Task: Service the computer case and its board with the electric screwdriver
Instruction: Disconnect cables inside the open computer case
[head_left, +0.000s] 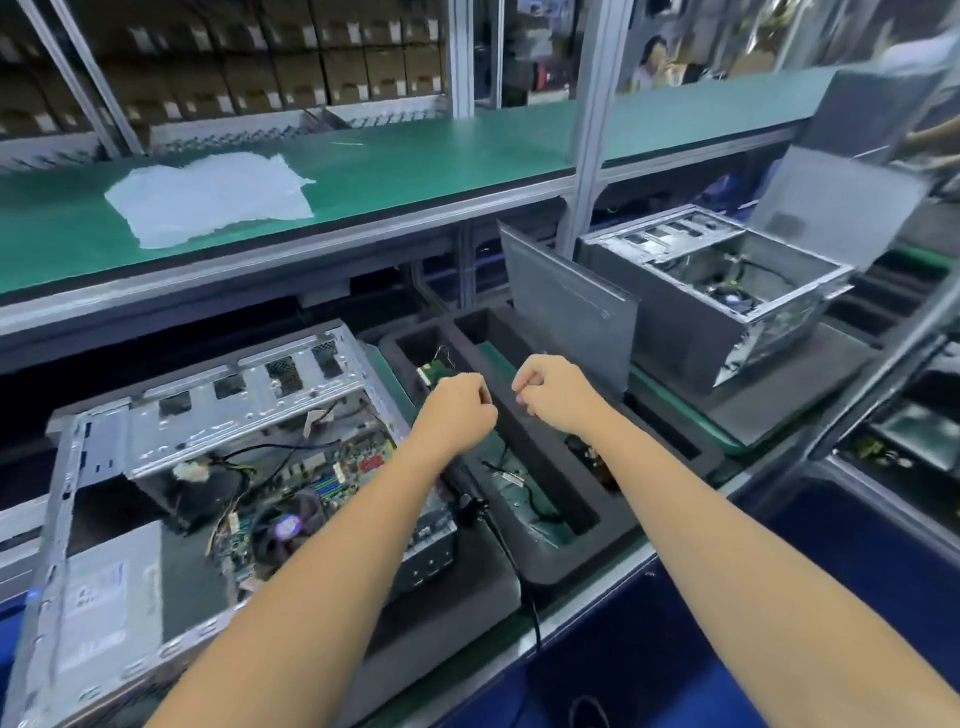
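An open metal computer case (218, 395) lies on its side at the left, showing its green board (332, 483), a round fan and loose cables. My left hand (457, 410) is a closed fist just right of the case. The black body of the electric screwdriver (470, 496) sticks out from under its wrist, and the cable trails down over the bench edge. My right hand (550, 389) is also a closed fist, a short gap to the right, above a black foam tray (524, 441). What it holds, if anything, is hidden.
The foam tray holds a small green card (431, 371) and cables in its slots. A grey side panel (566, 306) stands behind it. A second open case (727, 291) sits at the right. A plastic sheet (208, 197) lies on the green shelf (441, 156) above.
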